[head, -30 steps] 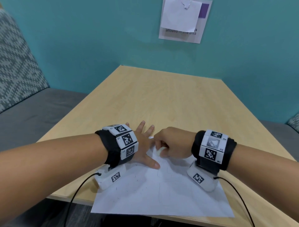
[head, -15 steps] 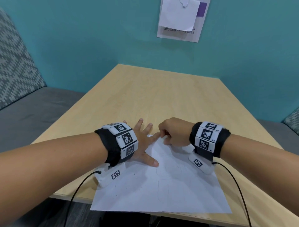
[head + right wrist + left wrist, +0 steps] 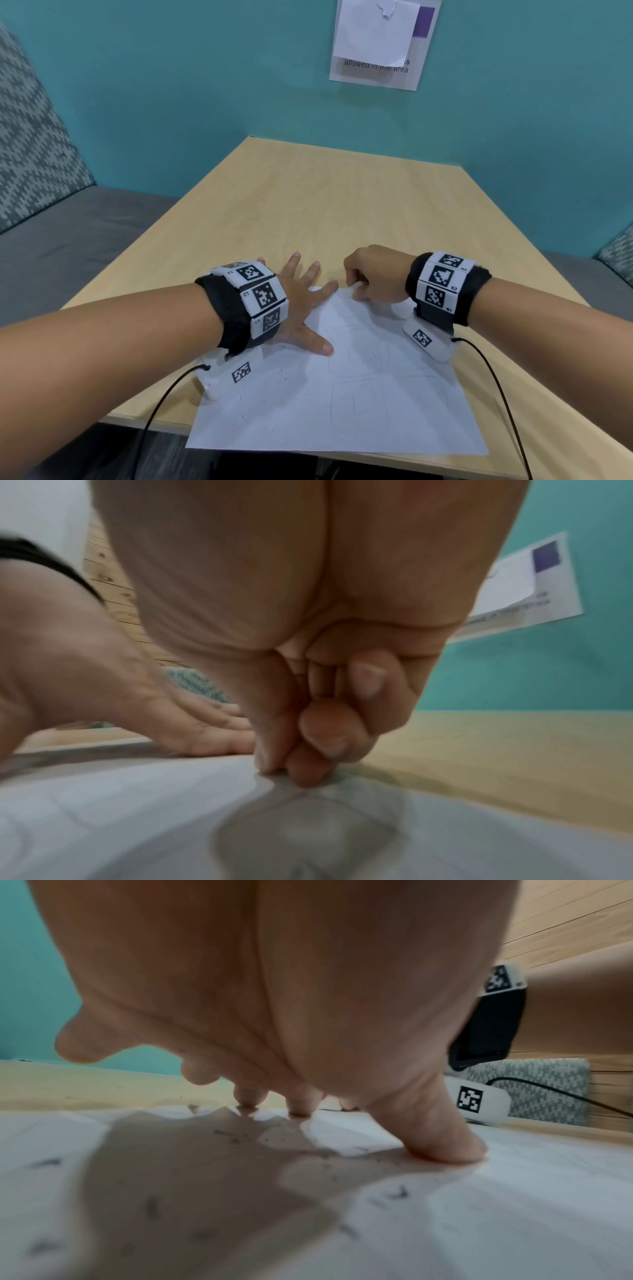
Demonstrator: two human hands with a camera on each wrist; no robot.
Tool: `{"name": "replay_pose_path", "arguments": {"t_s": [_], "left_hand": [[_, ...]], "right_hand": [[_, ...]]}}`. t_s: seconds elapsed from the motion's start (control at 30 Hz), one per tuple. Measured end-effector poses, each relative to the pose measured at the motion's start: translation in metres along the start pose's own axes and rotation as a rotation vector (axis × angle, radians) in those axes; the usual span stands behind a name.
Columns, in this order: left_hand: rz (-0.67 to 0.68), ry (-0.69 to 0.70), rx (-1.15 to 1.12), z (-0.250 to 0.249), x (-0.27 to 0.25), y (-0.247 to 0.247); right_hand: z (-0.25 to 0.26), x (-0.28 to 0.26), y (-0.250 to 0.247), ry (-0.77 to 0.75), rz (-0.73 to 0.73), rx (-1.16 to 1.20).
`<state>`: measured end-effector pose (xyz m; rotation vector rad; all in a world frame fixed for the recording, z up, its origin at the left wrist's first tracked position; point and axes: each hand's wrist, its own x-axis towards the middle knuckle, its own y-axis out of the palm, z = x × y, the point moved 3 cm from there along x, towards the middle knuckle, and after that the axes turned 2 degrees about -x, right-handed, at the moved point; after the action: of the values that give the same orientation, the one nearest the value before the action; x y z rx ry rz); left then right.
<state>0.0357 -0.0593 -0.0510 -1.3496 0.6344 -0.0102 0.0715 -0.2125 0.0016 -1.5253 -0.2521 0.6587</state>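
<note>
White sheet (image 3: 342, 404): flat on the pale wood surface (image 3: 342, 205), faint pencil lines across it, near left corner hanging just over the surface's edge, far end lying between the two hands.
left hand (image 3: 301, 308): palm down, fingers straight and spread apart, pressing the far left part of the sheet; thumb (image 3: 441, 1139) planted on the paper, outer fingers reaching past it onto bare wood.
right hand (image 3: 373, 277): curled, thumb and forefinger clamped together on the sheet's far edge, with the paper bowed up a little under the fingertips (image 3: 308, 772) in the right wrist view.
key relation: pinched spot just beside the left forefinger, nearly touching it; all the rest of the sheet running from there back toward the body and somewhat to the right.
long axis: roughly from the far end to the near edge, skewed slightly against the surface's edge.
nearer hand: right – already on the edge; left acting only as an anchor.
step in hand, as judged: raising or folding the far edge, against the left hand's hold.
next move, as judged: a pull up and back toward the body, along the sheet and not across it.
risk: thin paper creasing or tearing at the pinch, with the anchor so close beside it.
around: teal wall (image 3: 171, 102) with a notice (image 3: 376, 44); grey seat (image 3: 68, 240) on the left.
</note>
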Motion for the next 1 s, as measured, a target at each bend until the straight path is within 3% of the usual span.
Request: {"name": "replay_pose_path", "arguments": {"t_s": [0.17, 0.4, 0.6, 0.73, 0.9, 1.0], "left_hand": [[0.012, 0.003, 0.010, 0.002, -0.001, 0.000], [0.045, 0.074, 0.002, -0.011, 0.000, -0.014], [0.071, 0.080, -0.061, -0.016, -0.009, -0.020], [0.068, 0.046, -0.028, -0.010, -0.003, -0.013], [0.048, 0.102, -0.014, -0.023, -0.013, -0.024], [0.048, 0.047, -0.040, -0.014, -0.005, -0.015]], "right_hand": [[0.004, -0.006, 0.008, -0.055, 0.015, 0.005], [0.001, -0.009, 0.003, 0.001, 0.010, 0.010], [0.035, -0.026, 0.014, -0.187, 0.091, 0.047], [0.011, -0.013, 0.001, -0.056, 0.015, -0.008], [0.037, -0.026, 0.017, -0.208, 0.097, 0.014], [0.013, -0.014, 0.003, -0.065, 0.016, -0.004]]}}
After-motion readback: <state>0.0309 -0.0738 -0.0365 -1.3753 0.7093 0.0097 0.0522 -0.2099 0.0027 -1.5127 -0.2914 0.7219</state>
